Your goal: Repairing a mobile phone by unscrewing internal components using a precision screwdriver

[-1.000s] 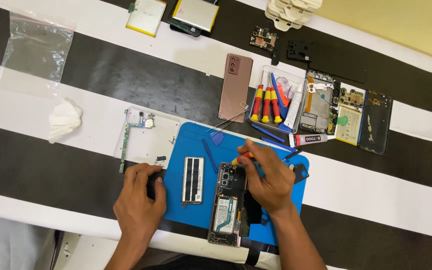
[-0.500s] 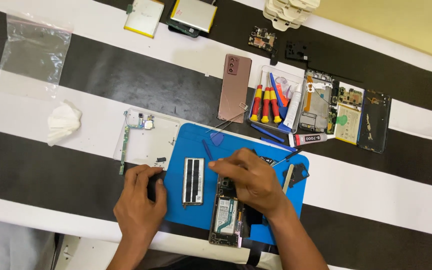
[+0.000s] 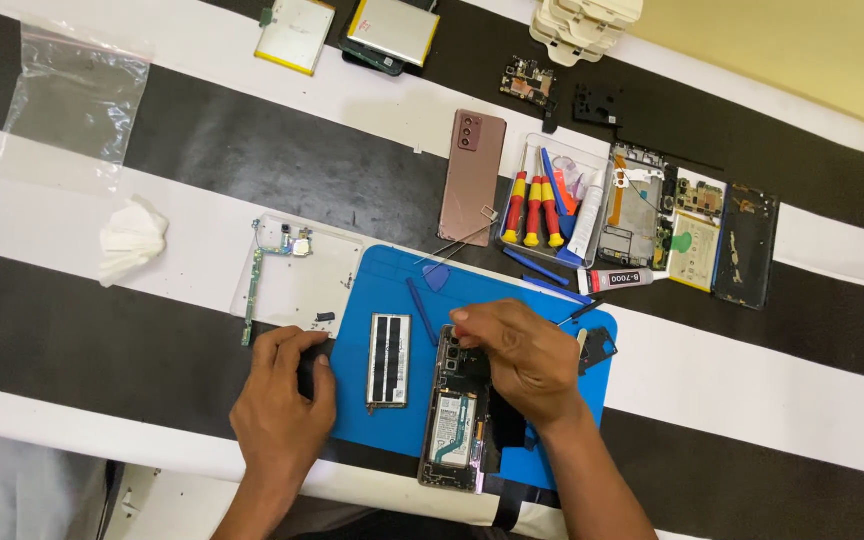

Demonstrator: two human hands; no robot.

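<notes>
An opened phone (image 3: 455, 425) with its boards and flex cables showing lies upright on a blue mat (image 3: 382, 275). My right hand (image 3: 522, 360) is curled over the phone's top end, gripping a red-handled screwdriver (image 3: 459, 331) whose tip is hidden under the fingers. My left hand (image 3: 280, 405) rests at the mat's left edge, fingers closed around a small black object (image 3: 307, 372). A black-and-white battery (image 3: 389, 360) lies on the mat between the two hands.
Behind the mat are a clear tray of red-and-yellow screwdrivers (image 3: 534, 205), a bronze phone back (image 3: 472, 175), a glue tube (image 3: 617, 280) and stripped phone frames (image 3: 747, 245). A clear sheet with small parts (image 3: 302, 285), a tissue (image 3: 132, 240) and a plastic bag (image 3: 72, 100) lie left.
My right hand has shifted left and down over the phone's top end, now hiding most of the screwdriver. My left hand has stayed put.
</notes>
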